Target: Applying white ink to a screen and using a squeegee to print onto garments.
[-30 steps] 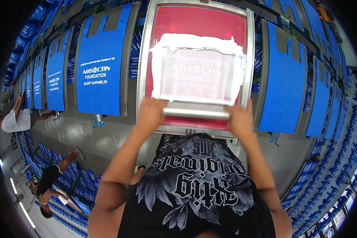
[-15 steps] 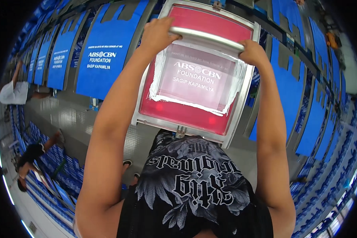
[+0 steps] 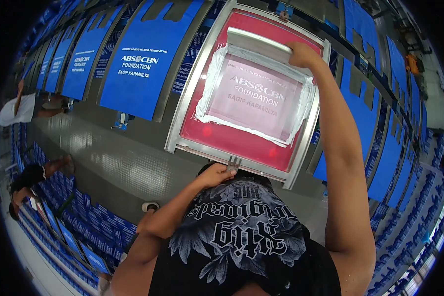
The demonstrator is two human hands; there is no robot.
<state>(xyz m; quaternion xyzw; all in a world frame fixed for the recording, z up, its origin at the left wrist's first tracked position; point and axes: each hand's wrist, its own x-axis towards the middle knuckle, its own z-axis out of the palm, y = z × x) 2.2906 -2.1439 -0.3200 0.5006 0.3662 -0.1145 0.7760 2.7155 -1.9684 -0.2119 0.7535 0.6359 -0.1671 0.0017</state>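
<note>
In front of me lies a screen-printing frame (image 3: 176, 129) of silvery metal with red mesh (image 3: 195, 130). White ink (image 3: 210, 81) borders its pale, see-through window (image 3: 254, 93), where printed lettering shows. Across the far part of the mesh rests a squeegee (image 3: 256, 40) with a pale metal bar. My right hand (image 3: 303, 55) is closed on the squeegee's right end; its left end is free. At the near edge of the frame, my left hand (image 3: 216, 175) closes on a small metal tab (image 3: 234, 163), with the thumb on top.
Flat blue bags (image 3: 138, 84) with handle cutouts and white print lie on boards in rows left and right. Stacks of blue printed items (image 3: 84, 212) line the lower left. Another person in white (image 3: 16, 112) stands far left, and one in black (image 3: 28, 177) below.
My left hand has let go of the squeegee's left end and come down to the tab at the frame's near edge. My right hand keeps its hold on the squeegee.
</note>
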